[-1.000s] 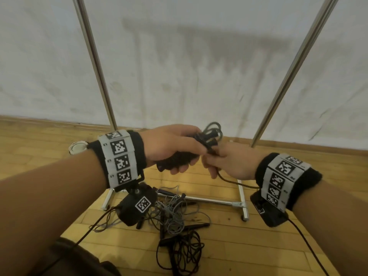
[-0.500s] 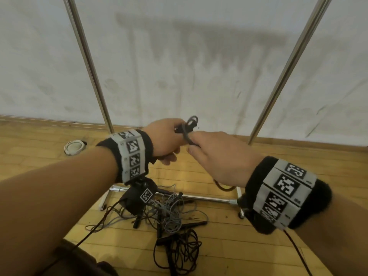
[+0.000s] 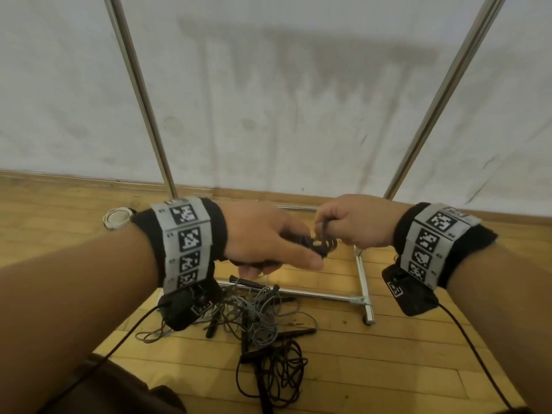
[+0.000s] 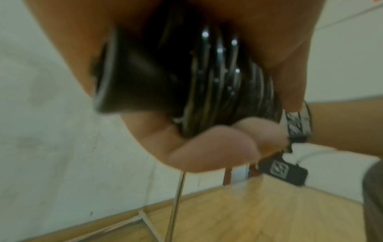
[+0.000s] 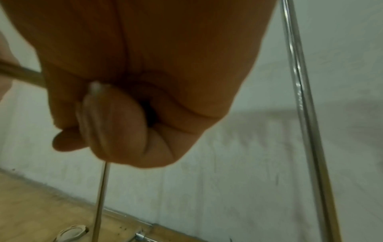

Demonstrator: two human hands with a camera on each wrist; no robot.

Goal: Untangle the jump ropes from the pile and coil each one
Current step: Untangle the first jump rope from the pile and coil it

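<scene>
In the head view my left hand (image 3: pixel 280 252) grips a black jump rope (image 3: pixel 318 245) by its handles, held in the air. Its cord is wound in loops round them. The left wrist view shows those glossy loops (image 4: pixel 219 81) close up, with my curled fingers (image 4: pixel 213 152) wrapped under them. My right hand (image 3: pixel 328 230) sits just right of the bundle and pinches the cord end above the loops. In the right wrist view that hand (image 5: pixel 116 127) is a closed fist. On the floor below lies the tangled pile (image 3: pixel 254 315) of grey and black ropes.
A loose black rope (image 3: pixel 274 372) lies nearer me than the pile. A metal rack base (image 3: pixel 363 282) stands on the wooden floor, its two poles (image 3: pixel 140 94) rising against the white wall. A white tape roll (image 3: pixel 118 218) lies at the left by the wall.
My right hand has moved from over the bundle to its right side, still holding the cord. Both hands sit lower in view, and the bundle now lies more level.
</scene>
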